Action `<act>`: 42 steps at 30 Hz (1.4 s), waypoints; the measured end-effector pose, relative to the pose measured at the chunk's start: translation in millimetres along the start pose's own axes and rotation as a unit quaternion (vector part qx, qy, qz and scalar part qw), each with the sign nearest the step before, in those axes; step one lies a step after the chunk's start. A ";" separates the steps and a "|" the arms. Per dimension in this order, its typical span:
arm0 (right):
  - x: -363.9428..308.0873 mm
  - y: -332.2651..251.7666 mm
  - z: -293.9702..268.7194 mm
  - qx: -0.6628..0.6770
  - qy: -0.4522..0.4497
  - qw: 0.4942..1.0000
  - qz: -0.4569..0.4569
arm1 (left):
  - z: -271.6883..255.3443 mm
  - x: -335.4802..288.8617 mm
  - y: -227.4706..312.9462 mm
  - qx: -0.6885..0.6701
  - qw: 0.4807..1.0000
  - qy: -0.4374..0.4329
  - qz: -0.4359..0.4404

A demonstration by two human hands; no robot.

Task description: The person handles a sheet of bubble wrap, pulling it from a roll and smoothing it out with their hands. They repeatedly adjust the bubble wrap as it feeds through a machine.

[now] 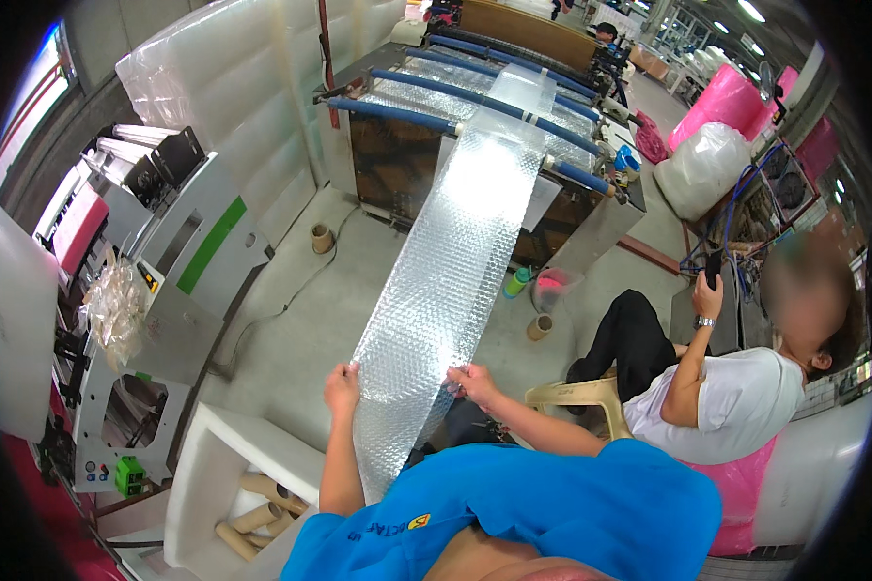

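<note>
Bubble wrap (455,261), a long clear strip, runs from the far machine (475,107) with blue rollers down across the floor (300,310) toward the near edge of the head view, where it passes between the person's two hands. The left hand (341,385) grips the strip's left edge, fingers curled closed over it; the right hand (468,381) pinches the right edge, fingers folded shut on the film. Below the hands the strip drops behind the blue sleeve (552,504), so its near end is hidden.

To the left stands a grey machine (174,261) with a green stripe, its lower part cut off by the dark rim. Near left, cardboard tubes (257,508) lie in a white box (228,445), partly covered by the forearm. To the right a second person (717,397) in a white shirt sits on a beige plastic chair (576,395), holding a dark object up; what it is cannot be made out. Far right, pink and clear rolls (717,126) blur into the rim.
</note>
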State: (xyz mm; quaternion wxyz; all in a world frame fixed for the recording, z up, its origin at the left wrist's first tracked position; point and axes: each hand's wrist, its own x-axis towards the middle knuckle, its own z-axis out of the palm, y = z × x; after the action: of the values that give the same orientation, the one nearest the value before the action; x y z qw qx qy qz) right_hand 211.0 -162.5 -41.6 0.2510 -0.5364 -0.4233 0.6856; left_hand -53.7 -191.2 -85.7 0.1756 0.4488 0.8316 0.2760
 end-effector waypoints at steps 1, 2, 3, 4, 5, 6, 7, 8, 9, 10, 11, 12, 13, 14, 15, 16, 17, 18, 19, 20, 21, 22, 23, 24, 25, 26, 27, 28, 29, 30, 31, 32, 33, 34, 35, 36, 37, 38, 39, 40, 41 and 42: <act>-4.1 2.3 -3.4 0.012 0.019 1.000 0.005 | 1.1 -1.0 7.1 0.014 1.000 -0.017 -0.007; -3.3 4.0 -1.8 0.024 0.030 0.999 0.010 | -5.3 0.7 15.1 0.030 0.999 -0.028 -0.018; -2.7 6.3 -1.6 0.035 0.043 0.998 0.015 | -7.0 0.9 20.6 0.047 0.998 -0.040 -0.029; 0.5 10.0 -2.2 0.026 0.042 0.999 0.018 | -6.0 -1.0 21.9 0.074 0.997 -0.025 -0.016; 5.6 16.5 -6.7 0.016 0.043 0.999 0.020 | -2.4 -4.3 24.1 0.098 0.995 -0.010 -0.001; 10.3 24.2 -10.5 0.006 0.045 0.999 0.021 | 0.9 -7.2 24.2 0.122 0.992 0.005 0.014; 14.8 32.3 -13.7 0.001 0.044 0.998 0.035 | 6.0 -8.1 22.7 0.098 0.995 0.001 0.004; 18.6 41.8 -16.7 -0.006 0.044 0.998 0.049 | 12.8 -10.5 19.1 0.073 0.997 -0.002 -0.007; 20.9 51.8 -19.9 -0.012 0.045 0.997 0.062 | 19.6 -12.9 15.6 0.048 0.999 -0.007 -0.018; 21.2 60.5 -21.5 -0.002 0.044 0.997 0.061 | 27.1 -15.4 11.0 0.079 0.996 -0.015 -0.025; 22.2 66.8 -19.6 0.007 0.040 0.998 0.057 | 31.9 -17.5 5.6 0.109 0.993 -0.020 -0.032; 27.7 69.9 -22.8 0.017 0.037 0.998 0.053 | 39.6 -14.7 3.8 0.140 0.989 -0.025 -0.040; 28.5 61.9 -23.1 0.031 0.065 0.996 0.050 | 44.3 -7.5 7.7 0.142 0.988 -0.034 -0.042; 38.9 58.7 -29.9 0.024 0.067 0.996 0.046 | 49.5 -0.1 12.9 0.145 0.988 -0.043 -0.044; 52.7 54.7 -40.3 0.017 0.068 0.997 0.041 | 55.0 7.9 17.3 0.147 0.987 -0.052 -0.046; 63.1 46.1 -48.9 0.009 0.073 0.997 0.036 | 64.7 18.3 19.4 0.147 0.987 -0.048 -0.038; 68.0 36.9 -53.8 0.014 0.078 0.996 0.046 | 75.4 30.0 21.2 0.147 0.988 -0.043 -0.030; 75.5 34.6 -57.5 0.019 0.083 0.996 0.042 | 84.3 39.8 22.7 0.147 0.988 -0.037 -0.022; 84.7 30.9 -65.3 0.022 0.091 0.995 0.036 | 90.3 48.0 34.4 0.124 0.991 -0.037 -0.030; 93.4 27.2 -73.7 0.025 0.099 0.994 0.030 | 94.3 54.8 46.3 0.100 0.994 -0.036 -0.038; 101.2 23.5 -82.7 0.017 0.104 0.994 0.016 | 100.0 62.2 57.2 0.077 0.995 -0.035 -0.047; 108.6 17.6 -88.3 0.010 0.105 0.994 0.002 | 105.6 70.4 62.6 0.078 0.996 -0.033 -0.041; 116.1 11.5 -94.3 0.002 0.105 0.994 -0.012 | 111.0 78.3 67.1 0.078 0.996 -0.030 -0.036; 124.2 4.5 -102.0 -0.005 0.106 0.994 -0.020 | 116.2 87.0 72.7 0.079 0.996 -0.027 -0.032; 131.3 -1.3 -109.2 -0.011 0.107 0.994 -0.026 | 118.3 94.6 80.6 0.047 0.998 -0.027 -0.040; 138.5 -7.0 -115.8 -0.017 0.108 0.994 -0.032 | 119.9 100.7 88.1 0.015 0.998 -0.026 -0.048; 145.9 -12.9 -121.8 -0.019 0.114 0.992 -0.040 | 120.5 105.7 95.6 -0.017 0.998 -0.025 -0.057; 151.7 -21.3 -127.9 -0.022 0.120 0.991 -0.047 | 116.4 108.9 109.4 -0.010 0.999 -0.028 -0.031; 155.5 -27.1 -133.1 -0.024 0.126 0.990 -0.050 | 107.2 109.4 127.9 -0.001 0.999 -0.033 -0.008; 161.7 -32.3 -139.2 -0.012 0.142 0.988 -0.064 | 103.5 112.7 143.7 0.008 0.999 -0.037 0.016; 169.3 -38.1 -142.9 -0.003 0.151 0.985 -0.079 | 101.4 116.7 154.0 0.005 0.999 -0.026 0.026; 174.2 -44.2 -145.9 0.007 0.163 0.982 -0.093 | 101.5 122.3 164.2 0.002 0.999 -0.016 0.039; 177.2 -48.9 -148.2 0.031 0.166 0.981 -0.095 | 101.4 125.6 169.2 -0.002 0.999 -0.007 0.052; 178.8 -55.7 -148.5 0.056 0.169 0.979 -0.098 | 100.3 129.1 169.1 -0.003 0.997 -0.059 0.039; 177.4 -59.7 -146.4 0.081 0.172 0.977 -0.100 | 100.0 133.5 166.2 -0.005 0.994 -0.110 0.026; 173.1 -61.4 -142.2 0.123 0.181 0.972 -0.082 | 100.8 137.2 161.4 -0.007 0.987 -0.161 0.014; 167.8 -64.2 -136.2 0.164 0.189 0.966 -0.066 | 108.5 135.6 141.9 -0.026 0.981 -0.191 0.003; 164.9 -65.8 -129.4 0.203 0.193 0.959 -0.049 | 122.3 128.8 109.9 -0.045 0.975 -0.216 -0.011; 163.2 -59.7 -125.1 0.195 0.197 0.960 -0.053 | 133.9 124.2 88.6 -0.063 0.967 -0.246 -0.024; 160.9 -47.2 -119.5 0.188 0.202 0.960 -0.054 | 139.4 119.8 79.5 -0.077 0.961 -0.262 -0.046; 156.5 -33.9 -110.8 0.182 0.206 0.960 -0.055 | 141.8 111.3 71.1 -0.091 0.954 -0.276 -0.070; 150.7 -19.6 -99.9 0.171 0.199 0.964 -0.031 | 142.4 103.3 61.4 -0.106 0.947 -0.289 -0.095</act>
State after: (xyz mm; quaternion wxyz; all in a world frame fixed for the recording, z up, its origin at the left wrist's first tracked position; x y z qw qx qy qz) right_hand 258.6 -1.1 -110.3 0.4399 -0.5976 -0.2576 0.6189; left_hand 7.7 -33.8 -164.3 0.4801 0.4075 0.7499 0.2028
